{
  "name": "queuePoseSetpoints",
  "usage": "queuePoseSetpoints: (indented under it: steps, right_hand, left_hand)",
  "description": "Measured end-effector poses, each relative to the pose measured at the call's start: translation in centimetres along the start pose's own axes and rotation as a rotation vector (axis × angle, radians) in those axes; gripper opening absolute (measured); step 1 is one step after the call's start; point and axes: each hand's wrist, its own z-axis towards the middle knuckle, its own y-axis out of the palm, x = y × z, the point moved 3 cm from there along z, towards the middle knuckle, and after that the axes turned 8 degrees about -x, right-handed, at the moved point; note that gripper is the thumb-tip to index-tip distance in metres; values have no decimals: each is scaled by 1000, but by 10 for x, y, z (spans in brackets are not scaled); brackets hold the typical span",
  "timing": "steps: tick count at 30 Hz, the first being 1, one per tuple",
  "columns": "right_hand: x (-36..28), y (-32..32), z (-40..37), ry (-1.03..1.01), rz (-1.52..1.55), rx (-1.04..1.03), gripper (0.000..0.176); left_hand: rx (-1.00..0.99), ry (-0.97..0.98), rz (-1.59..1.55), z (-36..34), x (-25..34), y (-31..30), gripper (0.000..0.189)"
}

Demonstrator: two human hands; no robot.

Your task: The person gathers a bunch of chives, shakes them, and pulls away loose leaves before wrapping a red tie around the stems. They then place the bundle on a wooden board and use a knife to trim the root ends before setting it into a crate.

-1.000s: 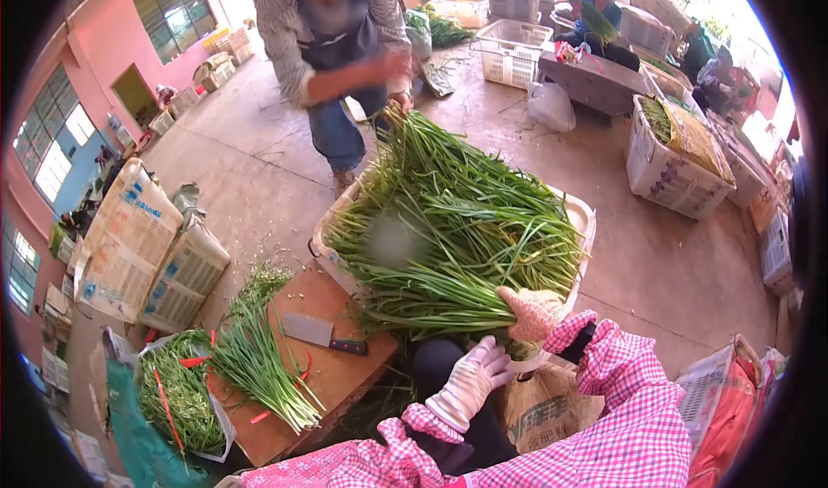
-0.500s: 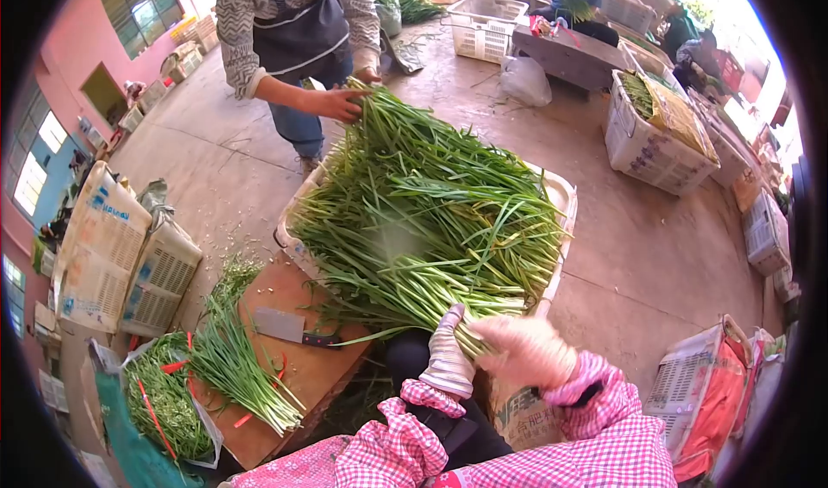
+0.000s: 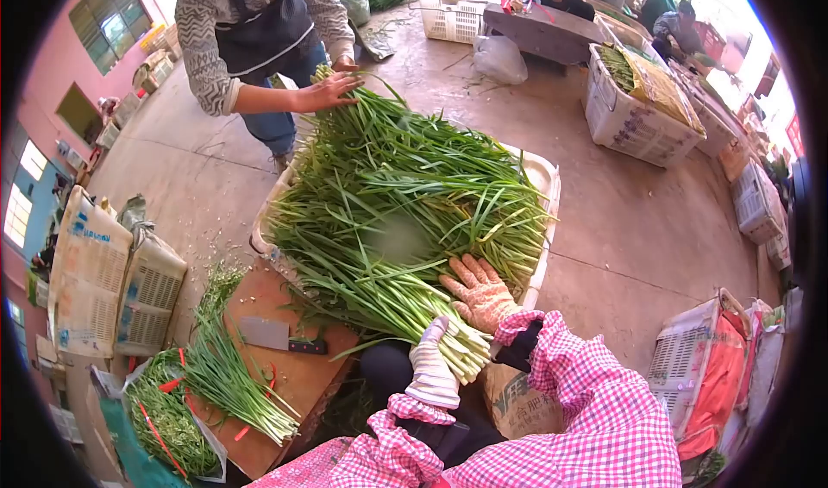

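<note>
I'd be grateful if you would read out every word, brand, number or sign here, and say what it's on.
"肥料": brown paper sack; its larger print is unclear.
Blue marking, too blurred: upright crate at left.
Purple marking, too small: loaded crate.

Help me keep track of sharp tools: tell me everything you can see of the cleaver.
The cleaver lies, unheld, on the reddish-brown board. Its broad, roughly rectangular blade is grey and looks like metal. The dark handle points right, away from the bunch of greens left of the blade. Whether nearby leaf tips touch the handle is unclear.
</note>
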Motion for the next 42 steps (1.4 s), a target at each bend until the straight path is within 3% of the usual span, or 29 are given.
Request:
queuePoseSetpoints:
  steps: [15,20,21,25,27,31,32,37,42]
  right_hand:
    - [-2,1,0,16,-62,-19,57]
    - [-2,1,1,42,-88,-50,55]
    - [-1,1,0,44,-85,-58,55]
    - [5,11,3,21,-172,-64,57]
    - [7,18,4,20,-157,-6,56]
    - [7,10,0,-16,-7,79,54]
    - [5,6,0,-42,-21,101,52]
    - [8,-36,-20,-154,120,7,62]
    - [-11,-72,-50,68,554,23,63]
  left_hand:
    - [34,6,-6,5,-4,-7,26]
    - [-95,-66,-113,-14,8,2,27]
    - [-309,-168,-142,-21,15,1,31]
    - [-176,-101,-245,-53,30,23,32]
    - [-292,-83,-198,-34,18,-4,33]
    - [-205,-97,-173,-31,12,-1,29]
    - [-153,-25,-100,-29,10,-2,29]
    - [-192,-63,-105,-30,11,-4,28]
    - [-182,-54,-117,-27,7,-7,30]
